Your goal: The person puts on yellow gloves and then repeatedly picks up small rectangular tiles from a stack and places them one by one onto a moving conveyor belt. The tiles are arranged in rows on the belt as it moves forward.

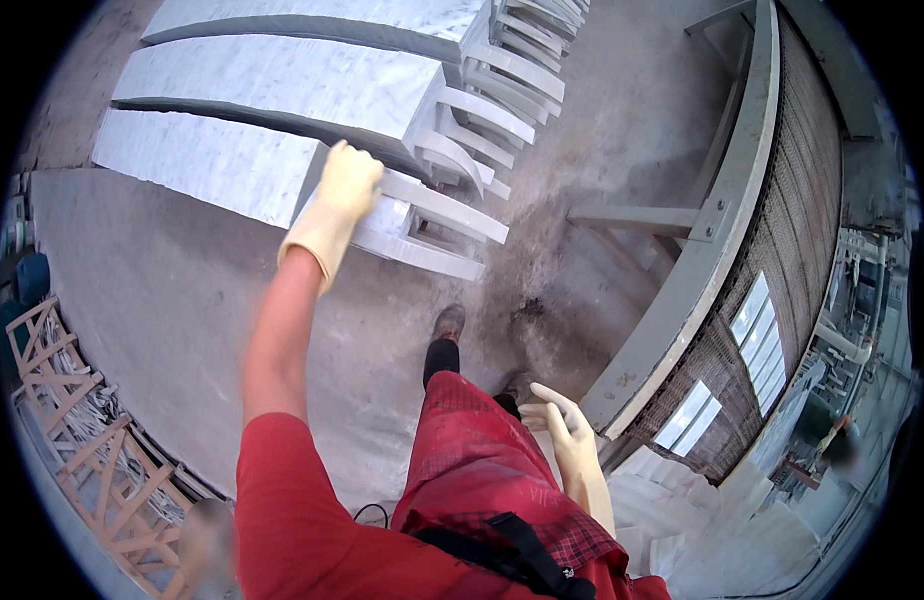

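My left hand [349, 183], in a cream rubber glove, is closed at the near end of the closest marble block [212, 160]. Its fingers curl away from view, so what they grip, if anything, cannot be made out. Just to its right, a curved pale bar [447, 212] sticks out from beside the block. My right hand [572, 430], gloved alike, hangs low near my red apron [482, 450], holding nothing visible, with some fingers stretched out and apart.
More white veined marble blocks [282, 80] lie side by side behind, with several curved bars at their right ends. A large metal frame with a mesh panel [782, 210] leans along the right. Wooden racks [92, 450] stand at lower left. The concrete floor [172, 260] looks stained.
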`<state>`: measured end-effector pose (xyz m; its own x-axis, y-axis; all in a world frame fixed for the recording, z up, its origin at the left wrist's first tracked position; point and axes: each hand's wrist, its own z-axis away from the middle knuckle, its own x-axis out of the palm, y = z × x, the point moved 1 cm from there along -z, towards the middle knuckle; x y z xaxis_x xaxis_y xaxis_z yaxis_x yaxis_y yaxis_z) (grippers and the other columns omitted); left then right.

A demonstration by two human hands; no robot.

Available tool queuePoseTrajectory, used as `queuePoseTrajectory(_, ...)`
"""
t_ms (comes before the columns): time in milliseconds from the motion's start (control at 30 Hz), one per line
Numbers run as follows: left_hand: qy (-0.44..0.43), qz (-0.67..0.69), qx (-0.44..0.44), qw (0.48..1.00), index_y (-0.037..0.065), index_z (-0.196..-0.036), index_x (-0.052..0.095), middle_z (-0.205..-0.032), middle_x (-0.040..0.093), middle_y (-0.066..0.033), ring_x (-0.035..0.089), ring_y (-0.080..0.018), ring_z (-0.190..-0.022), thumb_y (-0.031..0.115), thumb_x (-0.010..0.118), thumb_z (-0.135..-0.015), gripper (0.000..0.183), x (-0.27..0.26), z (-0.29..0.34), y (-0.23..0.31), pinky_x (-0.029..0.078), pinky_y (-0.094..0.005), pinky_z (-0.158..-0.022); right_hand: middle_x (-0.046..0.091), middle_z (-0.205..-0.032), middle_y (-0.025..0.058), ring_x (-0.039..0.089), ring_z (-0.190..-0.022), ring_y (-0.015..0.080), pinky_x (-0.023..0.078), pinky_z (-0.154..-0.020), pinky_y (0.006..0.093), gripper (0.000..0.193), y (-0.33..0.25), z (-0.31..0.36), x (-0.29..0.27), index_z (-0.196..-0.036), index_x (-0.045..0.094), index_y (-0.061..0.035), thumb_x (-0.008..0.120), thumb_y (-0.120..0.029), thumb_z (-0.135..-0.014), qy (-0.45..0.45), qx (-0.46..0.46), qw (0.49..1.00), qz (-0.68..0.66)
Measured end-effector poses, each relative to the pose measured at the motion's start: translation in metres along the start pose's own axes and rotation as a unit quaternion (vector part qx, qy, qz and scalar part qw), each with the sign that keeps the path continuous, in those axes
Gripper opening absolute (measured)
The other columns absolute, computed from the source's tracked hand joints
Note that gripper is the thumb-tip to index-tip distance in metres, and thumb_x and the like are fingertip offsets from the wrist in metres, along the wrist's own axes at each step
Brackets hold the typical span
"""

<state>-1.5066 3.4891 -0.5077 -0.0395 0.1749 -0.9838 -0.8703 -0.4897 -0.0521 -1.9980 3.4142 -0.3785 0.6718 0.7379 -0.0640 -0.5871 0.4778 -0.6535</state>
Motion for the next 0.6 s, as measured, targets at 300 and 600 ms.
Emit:
queuePoseTrajectory(300, 0.149, 0.14, -0.155, 0.966, 0.008, -0.152, 0.048, -0.154, 0.052, -0.0183, 0.051, -0.0367, -0.141, 0.029, 0.085, -0.082, 0.083, 0.002, 0.06, 0.014, 0.039, -0.0483, -0.119, 0.075, -0.118, 0.018, 0.072, -0.106, 0.022, 0.057, -0.098, 0.0347, 0.039, 0.006, 0.004, 0.006, -0.147, 0.057, -0.0009, 0.048, -0.018, -0.114, -0.05, 0.004, 0.998, 0.026)
queuePoseTrajectory(600, -0.094, 0.114, -0.345, 0.927, 0.01, -0.165, 0.028, -0.146, 0.059, -0.0168, 0.067, -0.0363, -0.123, 0.042, 0.094, -0.072, 0.119, -0.027, 0.056, 0.027, 0.057, -0.0445, -0.103, 0.075, -0.118, 0.0171, 0.072, -0.103, 0.0209, 0.057, -0.097, 0.0342, 0.039, 0.03, 0.014, -0.015, -0.146, 0.058, -0.001, 0.05, -0.02, -0.113, -0.042, -0.014, 0.999, -0.005)
